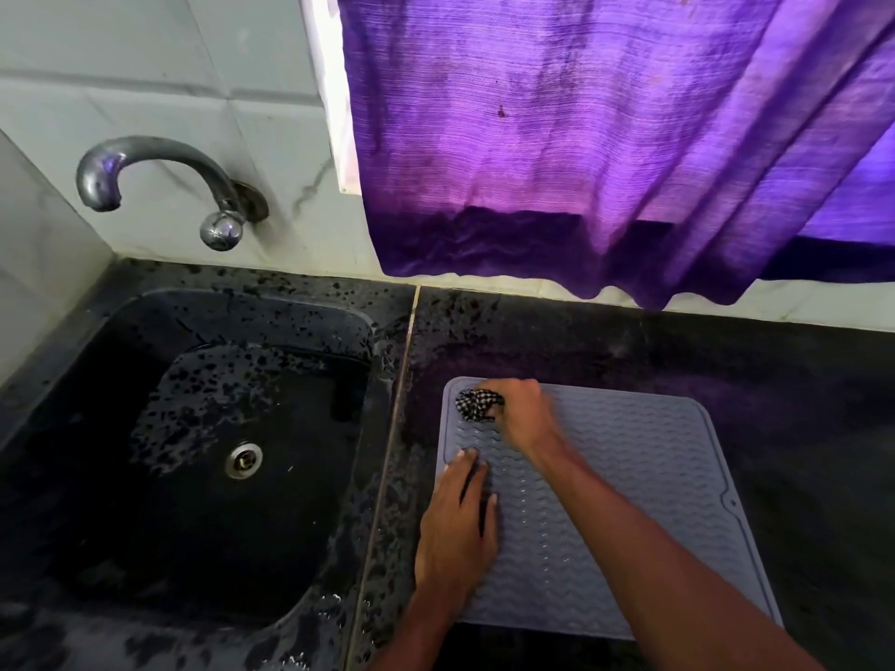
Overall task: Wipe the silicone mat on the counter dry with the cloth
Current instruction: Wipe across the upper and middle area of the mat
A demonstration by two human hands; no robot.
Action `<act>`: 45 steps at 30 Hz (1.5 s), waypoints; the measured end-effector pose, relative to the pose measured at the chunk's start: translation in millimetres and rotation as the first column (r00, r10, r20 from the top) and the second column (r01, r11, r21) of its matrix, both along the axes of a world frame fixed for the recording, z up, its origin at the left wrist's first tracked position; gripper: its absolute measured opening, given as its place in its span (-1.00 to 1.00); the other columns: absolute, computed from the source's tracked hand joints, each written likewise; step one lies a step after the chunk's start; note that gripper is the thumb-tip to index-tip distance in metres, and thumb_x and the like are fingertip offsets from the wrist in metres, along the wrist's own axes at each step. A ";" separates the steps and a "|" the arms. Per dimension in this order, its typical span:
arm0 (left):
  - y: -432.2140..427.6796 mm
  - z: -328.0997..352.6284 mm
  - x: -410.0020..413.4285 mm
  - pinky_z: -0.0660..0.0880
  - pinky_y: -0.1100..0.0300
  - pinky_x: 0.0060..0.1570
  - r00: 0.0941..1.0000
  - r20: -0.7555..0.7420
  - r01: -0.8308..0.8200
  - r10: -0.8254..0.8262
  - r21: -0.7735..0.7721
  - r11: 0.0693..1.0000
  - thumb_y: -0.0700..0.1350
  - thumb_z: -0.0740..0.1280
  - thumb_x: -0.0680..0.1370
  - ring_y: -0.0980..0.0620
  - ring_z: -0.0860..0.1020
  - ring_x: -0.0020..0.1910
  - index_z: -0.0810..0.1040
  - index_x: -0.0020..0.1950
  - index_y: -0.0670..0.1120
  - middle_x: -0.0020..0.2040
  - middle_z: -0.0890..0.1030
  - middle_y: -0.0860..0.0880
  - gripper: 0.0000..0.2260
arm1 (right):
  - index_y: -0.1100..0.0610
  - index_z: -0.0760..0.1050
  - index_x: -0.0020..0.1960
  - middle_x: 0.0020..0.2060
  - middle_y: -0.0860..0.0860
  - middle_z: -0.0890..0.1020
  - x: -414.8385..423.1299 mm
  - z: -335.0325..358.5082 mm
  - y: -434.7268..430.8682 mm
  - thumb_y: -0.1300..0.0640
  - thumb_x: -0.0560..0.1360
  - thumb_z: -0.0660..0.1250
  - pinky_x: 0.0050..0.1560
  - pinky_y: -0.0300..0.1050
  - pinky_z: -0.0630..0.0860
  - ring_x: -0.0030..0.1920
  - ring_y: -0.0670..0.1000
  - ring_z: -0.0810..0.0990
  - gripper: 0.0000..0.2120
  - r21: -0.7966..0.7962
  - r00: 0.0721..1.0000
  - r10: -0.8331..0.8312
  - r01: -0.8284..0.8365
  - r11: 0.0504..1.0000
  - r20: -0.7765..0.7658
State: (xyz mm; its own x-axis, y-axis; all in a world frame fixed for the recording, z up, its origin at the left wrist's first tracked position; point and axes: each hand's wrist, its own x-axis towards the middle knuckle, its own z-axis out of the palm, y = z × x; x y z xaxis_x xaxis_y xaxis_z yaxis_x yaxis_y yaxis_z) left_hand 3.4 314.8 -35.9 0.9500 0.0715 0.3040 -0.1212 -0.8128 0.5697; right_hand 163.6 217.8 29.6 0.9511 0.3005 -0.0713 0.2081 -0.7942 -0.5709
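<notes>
A grey silicone mat (pixel 639 481) with wavy ridges lies flat on the dark counter, right of the sink. My right hand (pixel 525 416) grips a bunched black-and-white checked cloth (pixel 477 403) and holds it down on the mat's far left corner. My left hand (pixel 457 520) lies flat with straight fingers on the mat's left edge, pressing it down. Small water droplets show on the ridges near the mat's middle.
A black sink (pixel 203 457), speckled with water, fills the left side, with a metal tap (pixel 160 179) on the tiled wall above it. A purple curtain (pixel 605 138) hangs down to the counter's back edge. Dark counter (pixel 799 389) surrounds the mat.
</notes>
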 end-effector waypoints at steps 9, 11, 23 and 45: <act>1.8 7.1 -3.0 0.46 0.22 0.31 0.998 -0.026 -0.068 0.065 -0.126 0.990 -0.04 0.18 0.64 0.05 0.51 0.33 0.59 0.31 -0.15 0.33 0.58 -0.04 -0.66 | -0.06 0.63 -0.10 -0.28 -0.04 0.66 -7.3 4.3 16.6 0.24 0.28 0.28 -0.16 -0.07 0.58 -0.19 -0.01 0.63 -0.70 -0.073 0.995 0.070 -0.075 0.995 -0.065; 2.9 8.1 -3.2 0.47 0.26 0.26 0.998 -0.021 -0.065 0.063 -0.117 0.991 -0.05 0.18 0.64 0.05 0.54 0.28 0.61 0.27 -0.15 0.29 0.59 -0.04 -0.67 | -0.01 0.64 -0.12 -0.29 -0.03 0.65 -15.1 6.4 16.5 0.26 0.26 0.24 -0.20 -0.06 0.57 -0.20 0.01 0.62 -0.69 -0.093 0.995 0.087 -0.091 0.991 -0.046; 1.9 4.4 -1.1 0.59 0.09 0.04 0.999 -0.024 -0.022 0.023 0.074 0.997 -0.03 0.17 0.63 -0.06 0.59 0.13 0.60 0.20 -0.15 0.22 0.58 -0.11 -0.69 | -0.15 0.61 0.04 -0.14 -0.14 0.69 -45.3 -1.9 -6.0 0.12 0.36 0.40 -0.08 -0.12 0.59 -0.11 -0.13 0.62 -0.70 -0.088 0.998 0.047 -0.044 0.995 0.031; 0.5 9.9 -0.4 0.56 0.03 0.17 0.999 -0.024 -0.026 0.028 0.085 0.996 0.05 0.21 0.63 -0.04 0.54 0.23 0.59 0.22 -0.10 0.30 0.53 -0.06 -0.69 | -0.09 0.58 0.08 -0.05 -0.12 0.68 -39.9 0.0 -81.6 0.11 0.37 0.41 0.00 -0.09 0.57 0.00 -0.06 0.63 -0.71 -0.062 0.994 0.048 -0.042 0.997 0.099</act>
State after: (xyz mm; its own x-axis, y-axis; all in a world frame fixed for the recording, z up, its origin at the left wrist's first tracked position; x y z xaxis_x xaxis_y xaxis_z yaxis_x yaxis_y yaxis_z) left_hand 3.0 315.3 -26.0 0.9553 0.0722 0.2865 -0.0852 -0.8613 0.5009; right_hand 123.7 136.1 29.6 0.9400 0.3413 0.0048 0.2984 -0.8150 -0.4967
